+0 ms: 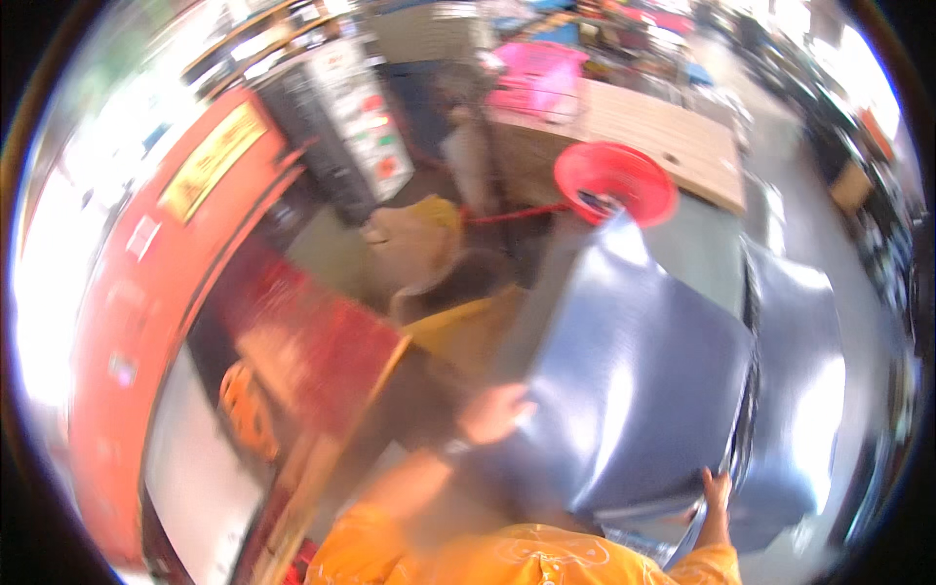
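Where fingers (721, 484) touch, glossy, curved sheet (643, 361)

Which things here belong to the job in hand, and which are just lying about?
In the job:
dark glossy sheet, left hand and right hand at its edges
probably the second sheet beside it

Apparently lying about:
red basin
blurred pink item

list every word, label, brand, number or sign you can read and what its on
None can be read.
Yellow sign on the orange cabinet: dark marks, too blurred.
Pale patch below it: too blurred.
White panel with red and green spots: too blurred.
Orange sleeve and top: pale lines, no readable words.
Shiny grey sheet at the hands: no writing shows.
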Demonstrator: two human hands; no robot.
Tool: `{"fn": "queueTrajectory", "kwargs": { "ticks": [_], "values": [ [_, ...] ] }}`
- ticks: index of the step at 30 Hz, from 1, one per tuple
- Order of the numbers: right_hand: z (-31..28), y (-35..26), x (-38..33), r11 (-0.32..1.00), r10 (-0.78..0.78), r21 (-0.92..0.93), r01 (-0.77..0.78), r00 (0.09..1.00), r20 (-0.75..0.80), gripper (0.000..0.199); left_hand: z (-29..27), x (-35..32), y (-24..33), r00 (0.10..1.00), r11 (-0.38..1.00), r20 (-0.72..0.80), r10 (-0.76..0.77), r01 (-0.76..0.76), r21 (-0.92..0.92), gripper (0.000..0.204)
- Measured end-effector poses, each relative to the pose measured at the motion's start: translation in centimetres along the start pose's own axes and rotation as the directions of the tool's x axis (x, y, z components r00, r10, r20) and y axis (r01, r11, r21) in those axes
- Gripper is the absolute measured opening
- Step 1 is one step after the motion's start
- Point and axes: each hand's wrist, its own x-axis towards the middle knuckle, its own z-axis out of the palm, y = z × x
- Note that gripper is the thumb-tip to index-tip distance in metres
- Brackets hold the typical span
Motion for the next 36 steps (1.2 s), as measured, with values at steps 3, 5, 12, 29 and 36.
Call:
{"fn": "queueTrajectory", "kwargs": {
  "ticks": [3, 5, 12, 29, 36],
  "values": [
    [2.3, -0.5, -1.4, 0.947, -0.173, 0.181, 0.265, 0.897, -0.407, 0.063, -2.6, -4.4, 9.1, 0.957, 0.957, 0.025, 0.288, -0.289, 0.032, 0.022],
    [2.6, -3.2, -3.1, 0.835, -0.209, 0.376, 0.401, 0.864, -0.458, 0.057, -6.4, -9.8, 12.4, 0.894, 0.891, -0.01, 0.448, -0.446, 0.082, 0.031],
    [-5.3, -25.9, -14.2, 0.252, -0.454, 0.81, 0.529, 0.804, -0.384, 0.04, -19.0, -40.8, 12.6, 0.785, 0.97, -0.57, 0.242, -0.178, 0.166, 0.03],
    [2.9, -56.8, -63.1, -0.254, -0.911, 0.839, 0.482, -0.411, -0.04, 0.034, -5.6, -86.7, 5.7, -0.346, 0.65, -0.695, -0.631, 0.255, -0.716, 0.027],
    [9.7, -70.9, -74.1, -0.161, -0.97, 0.652, 0.741, -0.242, 0.036, 0.034, -26.1, -92.8, -7.2, -0.183, 0.764, -0.835, -0.52, 0.338, -0.55, 0.037]
  ]
}}
